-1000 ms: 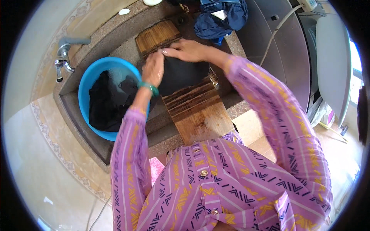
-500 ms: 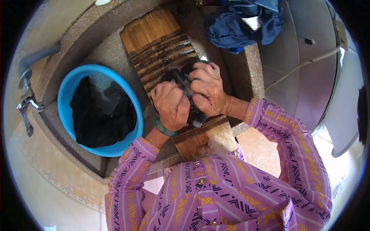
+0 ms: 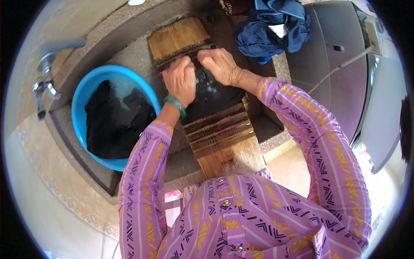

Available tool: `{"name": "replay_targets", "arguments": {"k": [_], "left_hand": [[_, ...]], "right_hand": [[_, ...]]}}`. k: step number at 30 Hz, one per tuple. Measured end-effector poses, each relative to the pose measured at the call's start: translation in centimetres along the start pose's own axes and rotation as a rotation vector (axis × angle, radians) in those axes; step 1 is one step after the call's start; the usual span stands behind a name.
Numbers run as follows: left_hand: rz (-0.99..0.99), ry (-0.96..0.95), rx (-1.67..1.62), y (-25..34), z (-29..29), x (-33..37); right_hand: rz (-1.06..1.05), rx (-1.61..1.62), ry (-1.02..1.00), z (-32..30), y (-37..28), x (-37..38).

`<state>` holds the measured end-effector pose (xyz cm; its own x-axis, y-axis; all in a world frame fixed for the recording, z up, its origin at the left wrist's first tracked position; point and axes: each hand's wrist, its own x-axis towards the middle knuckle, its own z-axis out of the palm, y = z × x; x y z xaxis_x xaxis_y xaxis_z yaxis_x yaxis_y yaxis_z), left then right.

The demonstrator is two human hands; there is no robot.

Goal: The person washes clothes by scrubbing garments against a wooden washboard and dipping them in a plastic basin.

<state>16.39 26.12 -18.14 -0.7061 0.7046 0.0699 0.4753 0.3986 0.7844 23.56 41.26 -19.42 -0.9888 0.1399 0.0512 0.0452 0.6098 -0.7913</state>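
A wet black cloth (image 3: 213,97) lies spread across the ridged part of a wooden washboard (image 3: 226,149), with some suds shining on it. My left hand (image 3: 180,80), below which a green bangle sits on the wrist, is closed on the cloth's far left part. Beside it on the right, my right hand (image 3: 219,64) has its fingers curled into the far edge of the same cloth. Both hands rest near the board's smooth far end. What lies under the fingers is hidden.
A blue basin (image 3: 78,123) of water and black clothing stands left of the board in the stone sink (image 3: 129,54). A metal tap (image 3: 45,88) juts from the left wall. Dark blue clothing (image 3: 258,36) lies on the sink's far right edge, beside a grey appliance (image 3: 332,52).
Both hands have moved away from me, up the washboard. The black cloth, bunched under them before, now stretches flat towards me, and the lower ridges of the board show.
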Motion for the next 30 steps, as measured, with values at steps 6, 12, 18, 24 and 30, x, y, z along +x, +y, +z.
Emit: {"name": "replay_targets", "arguments": {"k": [6, 12, 18, 24, 30], "left_hand": [[-0.433, -0.353, 0.23, -1.5, -1.3, 0.2], [-0.425, -0.24, -0.196, 3.8, -4.4, -5.5], [-0.031, 0.199, -0.134, 11.2, -2.5, -13.4], [0.109, 0.161, -0.076, 7.1, -1.3, -11.6], [0.084, 0.065, -0.116, 5.4, -1.4, -8.5]], "right_hand": [[0.532, -0.226, -0.108, -0.1, -2.4, 1.2], [0.616, -0.012, -0.074, -2.9, -7.5, -3.8], [0.061, -0.117, 0.393, -2.1, -14.1, -14.3], [0.001, -0.067, 0.346, -0.4, -10.6, -12.5], [-0.038, -0.004, 0.186, -1.0, -7.5, -8.8]]}}
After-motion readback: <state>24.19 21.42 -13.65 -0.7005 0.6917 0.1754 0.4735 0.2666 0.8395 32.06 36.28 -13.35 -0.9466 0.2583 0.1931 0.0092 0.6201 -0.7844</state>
